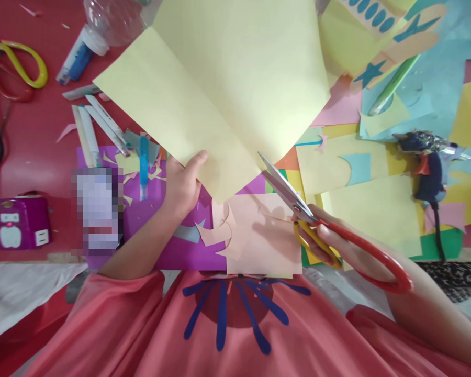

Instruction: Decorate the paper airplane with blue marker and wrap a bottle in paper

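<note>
My left hand [184,180] grips the lower edge of a large pale yellow folded sheet of paper [227,78] and holds it up over the table. My right hand [339,243] holds scissors [298,207] with one red and one yellow handle loop. The blades are parted, and their tips sit at the yellow sheet's lower edge, right of my left hand. Below them lie peach paper pieces [259,235] with cut-out shapes, on a purple sheet [160,220].
A dark glue gun [432,162] rests on coloured paper sheets at the right. A second pair of scissors [18,68] lies at far left on the red table. A clear plastic bottle [110,21], white strips [98,125], a blue pen [143,165] and a purple box [21,222] are nearby.
</note>
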Available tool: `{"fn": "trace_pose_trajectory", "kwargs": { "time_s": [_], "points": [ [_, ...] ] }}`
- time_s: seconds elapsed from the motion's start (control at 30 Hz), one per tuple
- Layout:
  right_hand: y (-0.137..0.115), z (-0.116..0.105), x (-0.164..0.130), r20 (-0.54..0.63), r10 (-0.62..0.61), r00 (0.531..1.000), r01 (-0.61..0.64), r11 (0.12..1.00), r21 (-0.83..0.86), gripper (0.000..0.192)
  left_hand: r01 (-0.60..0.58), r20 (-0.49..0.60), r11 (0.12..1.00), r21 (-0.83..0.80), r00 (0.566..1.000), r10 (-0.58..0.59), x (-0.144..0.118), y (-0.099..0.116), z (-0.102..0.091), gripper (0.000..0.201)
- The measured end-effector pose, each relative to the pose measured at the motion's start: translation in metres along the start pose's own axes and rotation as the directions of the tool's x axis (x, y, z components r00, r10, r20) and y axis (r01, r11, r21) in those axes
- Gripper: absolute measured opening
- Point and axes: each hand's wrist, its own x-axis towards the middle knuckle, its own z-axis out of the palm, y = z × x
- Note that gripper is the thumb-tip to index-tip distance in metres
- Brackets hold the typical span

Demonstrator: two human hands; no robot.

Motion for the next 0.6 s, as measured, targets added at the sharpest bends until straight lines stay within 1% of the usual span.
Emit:
{"fn": "trace_pose_trajectory", "kwargs": {
  "time_s": [0.03,0.1,0.2,0.33,0.47,0.6],
  "points": [
    [0.007,0.0,0.005,0.016,0.044,0.999,-0.045,0.996,0.074,0.045,-0.013,-0.009,1.0,-0.011,1.0,0.013,0.0,-0.001,0.0,0.013],
    [0.02,0.002,0.014,0.032,0.106,0.994,-0.11,0.981,0.161,0.048,-0.04,-0.042,0.999,-0.036,0.998,0.038,0.002,-0.004,0.0,0.012],
    [0.029,0.004,0.018,0.027,0.159,0.987,-0.162,0.968,0.193,0.054,-0.07,-0.058,0.996,-0.056,0.996,0.066,0.005,-0.009,-0.001,0.014],
    [0.026,0.005,0.017,-0.029,0.166,0.986,-0.156,0.966,0.205,0.051,-0.072,-0.005,0.997,-0.036,0.997,0.072,0.008,-0.014,-0.003,0.016],
    [0.024,0.004,0.02,-0.018,0.119,0.993,-0.11,0.957,0.267,0.046,-0.066,-0.004,0.997,-0.028,0.998,0.066,0.009,-0.014,-0.004,0.017],
    [0.016,0.004,0.022,-0.029,0.123,0.992,-0.11,0.955,0.276,0.044,-0.075,-0.008,0.997,-0.009,0.997,0.075,0.009,-0.014,-0.004,0.019]
  ]
}}
